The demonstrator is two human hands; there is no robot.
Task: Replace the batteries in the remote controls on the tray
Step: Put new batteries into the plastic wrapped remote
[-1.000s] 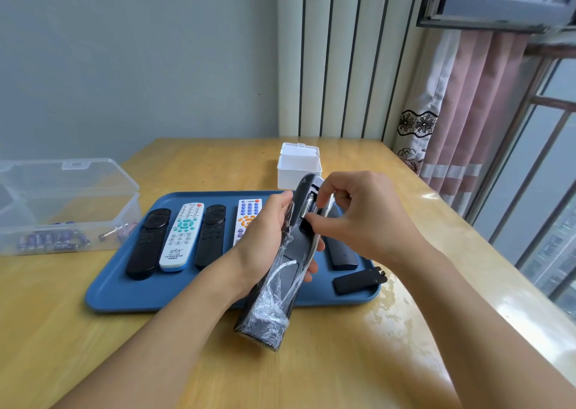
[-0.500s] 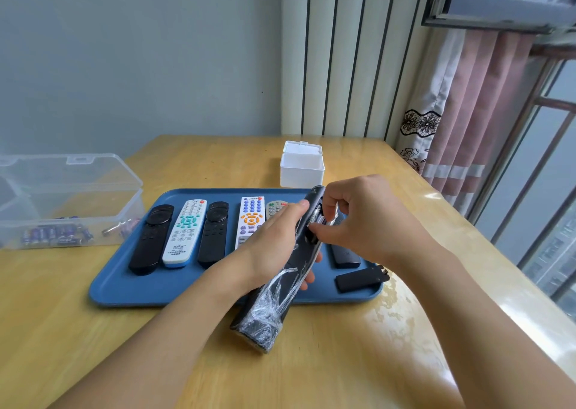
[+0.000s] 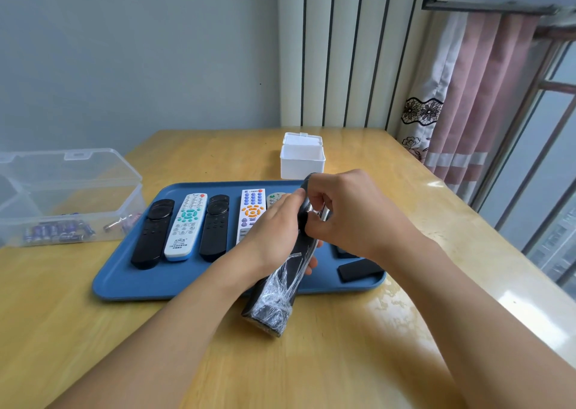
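1. Bare yellow wooden counter (image 3: 311, 362) lies open in front of the blue plastic tray (image 3: 131, 280).
2. The tray's near strip is free; remotes fill its back left.
3. A clear plastic lidded box (image 3: 62, 190) blocks the left side.
4. A small white box (image 3: 301, 162) stands just behind the tray.

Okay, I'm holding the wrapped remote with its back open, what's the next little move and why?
Probably lift the battery out. Your left hand holds the black remote above the tray, its cover already lies on the tray, and your right hand has its fingertips curled into the open compartment at the top.
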